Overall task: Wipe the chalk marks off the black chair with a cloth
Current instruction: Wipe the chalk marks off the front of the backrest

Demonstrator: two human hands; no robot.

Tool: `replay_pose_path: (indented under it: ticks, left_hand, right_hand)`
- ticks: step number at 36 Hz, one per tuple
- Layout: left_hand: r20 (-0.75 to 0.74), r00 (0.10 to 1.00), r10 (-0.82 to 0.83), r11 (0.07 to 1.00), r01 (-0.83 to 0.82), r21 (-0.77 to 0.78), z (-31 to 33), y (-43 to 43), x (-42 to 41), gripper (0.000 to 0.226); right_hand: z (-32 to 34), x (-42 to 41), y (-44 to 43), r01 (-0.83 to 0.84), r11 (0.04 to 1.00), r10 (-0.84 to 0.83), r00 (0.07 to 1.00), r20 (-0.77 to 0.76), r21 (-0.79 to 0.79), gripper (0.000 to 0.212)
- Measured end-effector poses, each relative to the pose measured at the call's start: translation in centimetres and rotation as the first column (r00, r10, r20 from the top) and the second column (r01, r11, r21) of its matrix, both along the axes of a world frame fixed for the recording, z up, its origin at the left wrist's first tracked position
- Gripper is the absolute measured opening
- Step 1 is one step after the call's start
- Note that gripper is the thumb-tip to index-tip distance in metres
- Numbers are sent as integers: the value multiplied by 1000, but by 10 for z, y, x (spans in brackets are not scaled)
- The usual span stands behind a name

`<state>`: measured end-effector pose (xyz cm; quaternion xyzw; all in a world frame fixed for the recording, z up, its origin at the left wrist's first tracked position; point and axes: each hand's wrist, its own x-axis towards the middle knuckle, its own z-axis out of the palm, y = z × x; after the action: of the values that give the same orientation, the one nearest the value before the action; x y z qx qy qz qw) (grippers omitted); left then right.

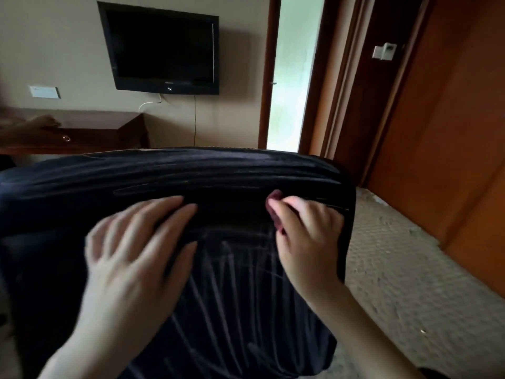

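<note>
Upper left of frame: wooden table [90,129] against the wall, one drawer with a ring pull [66,138], drawer closed, contents not visible. A blurred brown shape lies on the table's left end; cannot tell what it is. White wall plate [44,91] above the table. Dark TV [164,50] mounted on the wall, upper centre-left, with a cable [195,119] hanging below it.

The black chair [218,170] fills the lower centre and left. Its padded top edge runs across mid-frame and its right edge drops down right of centre. Pale chalk marks [232,283] streak the surface, mostly long strokes in the lower centre, with fainter ones along the top edge.

The left hand [128,255] lies flat on the chair, lower left of centre, fingers straight and spread, holding nothing; it is motion-blurred. The right hand [306,236] is just right of centre near the chair's right edge, fingers curled round a small pink-red cloth [274,212], mostly hidden in the hand and touching the chair.

Right of the chair there is open patterned carpet [410,269], lower right. A bright doorway [292,77] is at upper centre-right. Wooden panels [451,132] run along the right side, with a white switch [384,51] on the frame.
</note>
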<state>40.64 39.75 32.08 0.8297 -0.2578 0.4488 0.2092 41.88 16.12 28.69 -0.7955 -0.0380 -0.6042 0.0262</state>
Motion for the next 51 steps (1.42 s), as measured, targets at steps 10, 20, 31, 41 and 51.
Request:
replay_pose_path:
  ticks: [10, 20, 31, 41, 51]
  left_hand:
    - [-67, 994, -82, 967, 95, 236, -15, -87, 23, 39]
    - [-65, 994, -91, 960, 105, 260, -22, -91, 35, 42]
    - [3, 985, -173, 970, 170, 175, -20, -106, 37, 34]
    - [47, 969, -243, 959, 233, 161, -20, -115, 41, 29]
    - [33, 971, -238, 961, 230, 150, -23, -129, 34, 31]
  right_hand:
    - [-3, 8, -10, 15, 1000, -16, 995, -96, -6, 28]
    - [-41, -30, -102, 230, 941, -209, 972, -107, 250, 40]
    - [14, -31, -75, -44, 971, 53, 998, -34, 235, 38]
    - [6, -12, -50, -152, 987, 141, 975, -173, -51, 26]
    - [-12, -68, -145, 4, 1000, 1, 986, -169, 31, 42]
